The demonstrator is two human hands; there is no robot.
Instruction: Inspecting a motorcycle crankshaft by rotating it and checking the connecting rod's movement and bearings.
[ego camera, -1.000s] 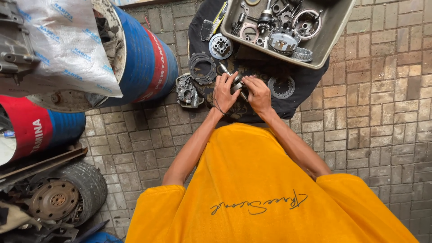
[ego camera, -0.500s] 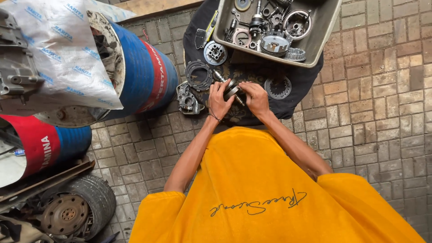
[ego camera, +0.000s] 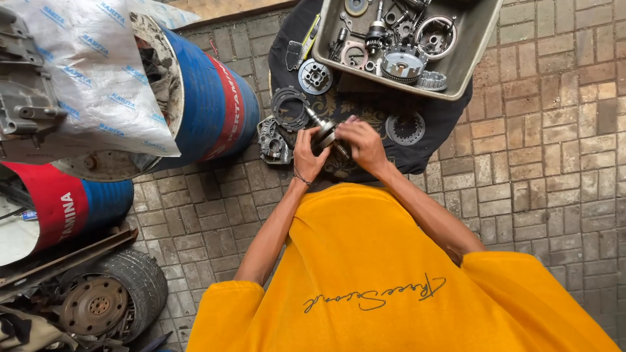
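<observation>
Head view: both hands on a geared steel shaft over the dark cloth

Head view, looking straight down past an orange shirt (ego camera: 391, 280). Left hand (ego camera: 308, 156) and right hand (ego camera: 362, 145) both closed on a geared shaft (ego camera: 324, 133), held just above a dark patterned cloth (ego camera: 365, 111) spread on the brick paving (ego camera: 541, 163). Left fingers curled around the lower end, right fingers pinching near the gear collar; neither hand spread. Shaft tilted, bare stub end pointing up-left toward a stack of thin clutch rings (ego camera: 289, 107).

Handling, as a judgement: solid steel, so heavy for its bulk, rigid, likely oily and slippery. Gear teeth give grip but bite skin; best taken by the smooth journals at either side of the collar, one hand at each end, kept low over the cloth in case of a slip.

Around it: a toothed clutch plate (ego camera: 405, 128) just right of the hands, a small engine casting (ego camera: 274, 140) at the left edge of the cloth, a round hub (ego camera: 315, 76) beyond. Grey tray (ego camera: 479, 45) of gears and bearings at the far side. Blue and red drum (ego camera: 208, 98) well to the left, an old wheel (ego camera: 107, 300) lower left.
</observation>
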